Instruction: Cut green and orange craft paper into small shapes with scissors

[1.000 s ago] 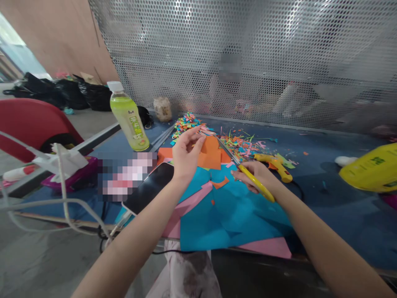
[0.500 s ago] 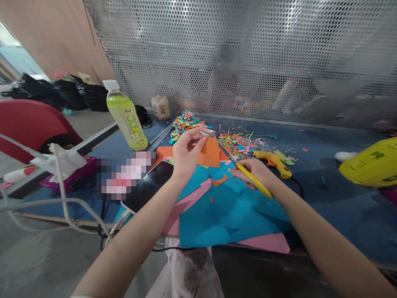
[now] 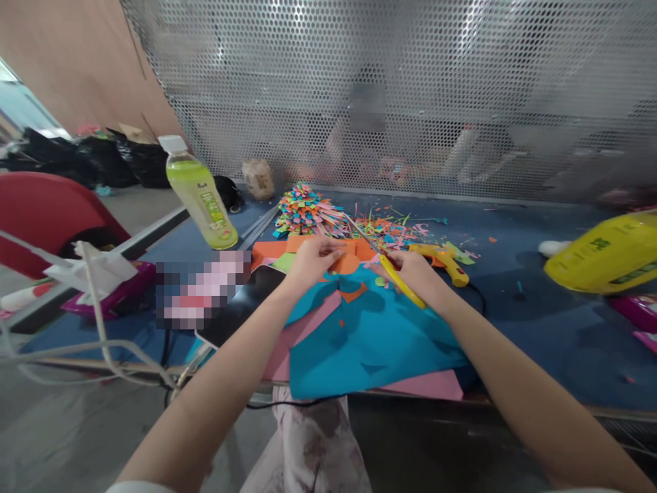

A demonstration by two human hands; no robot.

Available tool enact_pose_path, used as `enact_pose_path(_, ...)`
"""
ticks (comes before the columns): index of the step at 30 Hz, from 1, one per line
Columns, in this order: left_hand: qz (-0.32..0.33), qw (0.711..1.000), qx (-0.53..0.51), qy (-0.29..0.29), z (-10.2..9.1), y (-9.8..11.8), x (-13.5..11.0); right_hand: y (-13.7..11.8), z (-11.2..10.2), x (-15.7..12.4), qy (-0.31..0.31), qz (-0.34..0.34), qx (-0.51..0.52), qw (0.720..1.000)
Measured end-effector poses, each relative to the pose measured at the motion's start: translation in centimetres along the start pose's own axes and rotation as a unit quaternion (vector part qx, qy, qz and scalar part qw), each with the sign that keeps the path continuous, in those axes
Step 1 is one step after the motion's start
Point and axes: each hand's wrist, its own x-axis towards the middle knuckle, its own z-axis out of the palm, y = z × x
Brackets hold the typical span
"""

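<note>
My left hand (image 3: 311,261) pinches a piece of orange paper (image 3: 348,259) just above the table. My right hand (image 3: 413,272) grips yellow-handled scissors (image 3: 386,263), their blades pointing up and left past the orange piece. Beneath both hands lie overlapping sheets of blue paper (image 3: 369,339) and pink paper (image 3: 292,339). A black phone (image 3: 241,311) lies partly under my left forearm.
A green drink bottle (image 3: 198,193) stands at the left. A heap of coloured paper scraps (image 3: 308,209) and a yellow glue gun (image 3: 444,260) lie beyond my hands. A yellow bag (image 3: 603,253) sits at the right. Perforated metal screen (image 3: 390,96) closes the back.
My left hand has dropped from a raised, loosely spread pose and closed on the orange paper. The scissors hand has shifted slightly left toward it.
</note>
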Motion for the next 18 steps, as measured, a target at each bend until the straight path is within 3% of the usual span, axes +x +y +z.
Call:
enact_pose_path(2, 0.001, 1.000, -0.018, -0.026, 0.7, 0.1, -0.2, 0.0, 0.6, 0.1, -0.040, 0.012, 0.090, 0.995)
enact_pose_path(5, 0.022, 0.999, 0.013, -0.021, 1.8, 0.5, -0.5, -0.4, 1.3, -0.1, -0.070, 0.014, 0.181, 0.981)
enact_pose_path(8, 0.040, 0.998, 0.053, -0.021, 2.0, 1.3, -0.9, -0.5, 1.4, -0.3, -0.051, -0.007, 0.222, 0.974)
enact_pose_path(10, 0.043, 0.985, 0.165, -0.007, 1.6, 1.8, -1.4, -0.2, 1.3, -0.2, -0.025, -0.023, 0.220, 0.975)
enact_pose_path(12, 0.031, 0.930, 0.365, 0.029, 1.2, 2.2, -2.0, 0.3, 1.2, 0.2, 0.001, -0.026, 0.212, 0.977)
enact_pose_path(15, -0.043, 0.804, 0.593, 0.012, 1.0, 2.2, -2.9, 0.9, 1.1, 0.8, 0.019, -0.013, 0.214, 0.977)
enact_pose_path(16, -0.061, 0.778, 0.625, -0.012, 1.0, 2.0, -3.0, 1.0, 1.0, 0.9, 0.018, -0.003, 0.216, 0.976)
enact_pose_path(18, -0.070, 0.756, 0.648, -0.061, 1.2, 1.7, -3.2, 1.0, 1.1, 1.0, 0.013, 0.018, 0.205, 0.978)
